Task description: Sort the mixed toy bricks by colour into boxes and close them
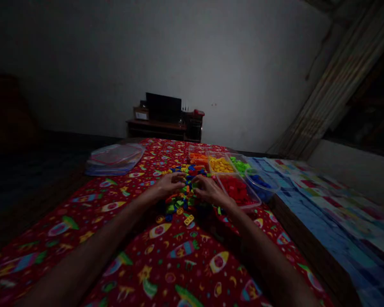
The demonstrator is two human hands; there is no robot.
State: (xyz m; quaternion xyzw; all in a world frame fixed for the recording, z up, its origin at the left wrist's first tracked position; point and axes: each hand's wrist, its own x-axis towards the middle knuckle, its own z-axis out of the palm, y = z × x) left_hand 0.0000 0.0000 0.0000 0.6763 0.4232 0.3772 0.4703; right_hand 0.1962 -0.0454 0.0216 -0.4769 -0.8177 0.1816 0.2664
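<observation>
A loose heap of mixed toy building bricks [188, 169] in yellow, blue, green, red and orange lies on a red patterned cloth. My left hand [170, 185] is at the heap's left side, its fingers curved and apart from the thumb. From the right, my right hand [208, 190] reaches over the bricks, fingers bent with a gap to the thumb. I make out no brick in either hand, though the dim light hides the fingertips partly. Nearer me, a yellow brick [188, 220] lies at the heap's edge.
Right of the heap stand clear containers of sorted bricks: orange [199, 159], yellow [221, 164], green [240, 164], red [235, 189] and blue [260, 182]. Stacked clear plastic lids or bags [115, 158] lie at left. Behind is a desk [156, 128] with a monitor [164, 107].
</observation>
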